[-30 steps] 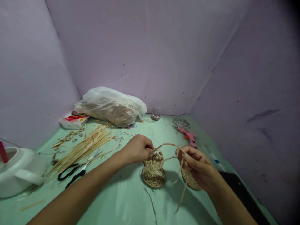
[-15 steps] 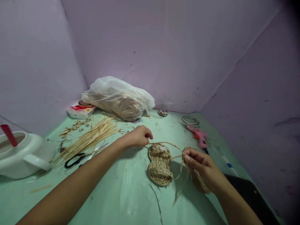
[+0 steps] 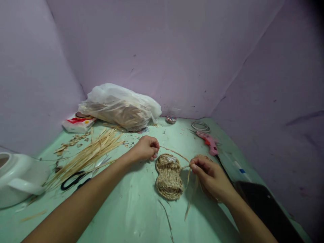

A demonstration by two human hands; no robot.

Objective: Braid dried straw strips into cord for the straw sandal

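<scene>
Pinching a twisted cord (image 3: 175, 151) with left hand (image 3: 145, 148) and right hand (image 3: 210, 173), past a woven piece (image 3: 169, 179) on the bench (image 3: 136, 209) between them, with a glue gun (image 3: 212, 144) beyond the right.

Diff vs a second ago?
Left hand shifted left, from the woven piece's top to beside its upper left; right hand came slightly nearer the piece. The cord between them runs straighter, both still holding it. Glue gun and plastic bag stayed put.

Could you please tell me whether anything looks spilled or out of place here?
Pale chips lie scattered beside the straw bundle, and a thin strand lies loose in front of the woven piece; both look like stray scraps.
</scene>
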